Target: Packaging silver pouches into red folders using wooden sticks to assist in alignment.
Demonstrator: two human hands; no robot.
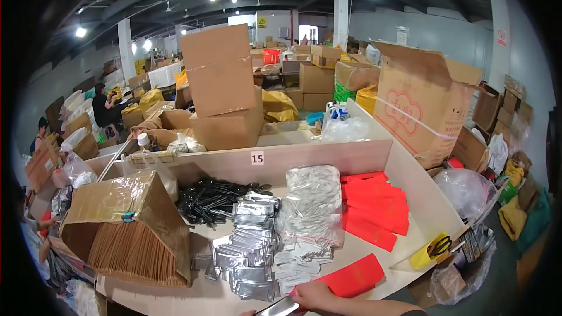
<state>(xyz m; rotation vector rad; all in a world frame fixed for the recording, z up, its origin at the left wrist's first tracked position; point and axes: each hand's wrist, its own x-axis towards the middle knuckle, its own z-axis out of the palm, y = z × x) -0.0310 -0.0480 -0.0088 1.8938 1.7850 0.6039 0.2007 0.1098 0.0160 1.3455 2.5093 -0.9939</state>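
Note:
My right hand (316, 296) is closed at the near edge of the table, its fingers at the end of a long red paper sleeve (356, 275) that slants up to the right. Beside those fingers is a shiny silver-and-dark flat piece (280, 306), cut off by the lower edge. Just a fingertip of my left hand (249, 313) shows at that piece's left end. Ahead lie a heap of silver foil packets (249, 251), small white packets (310, 205) partly in a clear bag, black plastic spoons (216, 199) and fanned red sleeves (374, 208).
A cardboard box (164, 216) full of brown paper pieces (129, 251) stands at the left. Low boards (328, 155) border the table. A yellow holder (430, 251) with black-handled scissors hangs at right. Large cartons (421, 105) rise beyond; people (38, 240) sit at far left.

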